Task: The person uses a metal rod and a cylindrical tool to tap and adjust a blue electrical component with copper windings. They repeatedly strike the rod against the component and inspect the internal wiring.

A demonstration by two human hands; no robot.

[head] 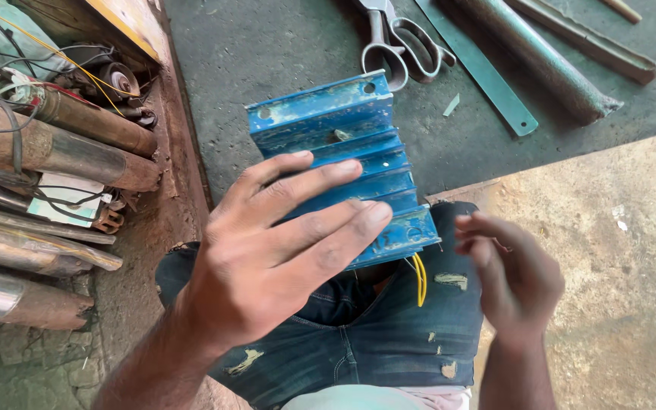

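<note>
A: Left hand point(267, 258) spread over a blue finned metal block point(347, 144), fingers point(320, 228) flat across the ribs, gripping it above the lap. Underside hidden.

B: Right hand point(510, 277) just right of the block, not touching, fingers loosely curled, holding nothing visible. Blurred, though.

A: Yellow wires point(419, 277) dangling from the near edge, source covered by the block.

B: Far side: scissors point(400, 42), cut off at the top. Rusty pipes point(47, 148) left, partly out of frame.
</note>
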